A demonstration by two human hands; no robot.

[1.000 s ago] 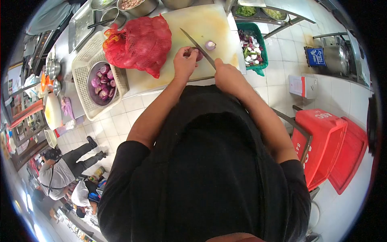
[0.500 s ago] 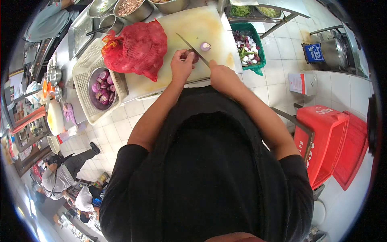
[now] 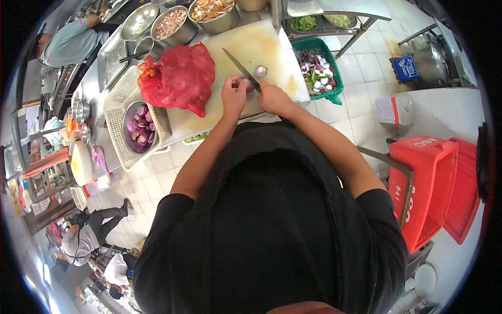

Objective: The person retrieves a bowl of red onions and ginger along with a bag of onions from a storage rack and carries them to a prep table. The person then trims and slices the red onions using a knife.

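My left hand (image 3: 234,97) is closed around a red onion (image 3: 247,85) above the cutting board (image 3: 219,42). My right hand (image 3: 274,98) grips the handle of a kitchen knife (image 3: 238,64), whose blade points away to the upper left and lies against or beside the onion; contact is hard to make out. Just past the blade, a small cut piece of onion (image 3: 261,70) rests on the board. Left of my hands sits a red mesh bag (image 3: 183,76) full of onions. A metal bowl of peeled purple onions (image 3: 139,126) stands inside a cream plastic basket (image 3: 116,112).
A green bin (image 3: 334,55) with onion scraps is at the board's right. Metal pots, one with chopped pinkish pieces (image 3: 170,24), line the back. A red wheeled bin (image 3: 418,188) stands open at right. A person (image 3: 70,44) is at upper left, with others at lower left.
The view has shifted slightly, so the board and bins appear displaced. My right hand and the knife have come closer to my left hand. The onion stays in my left fingers.
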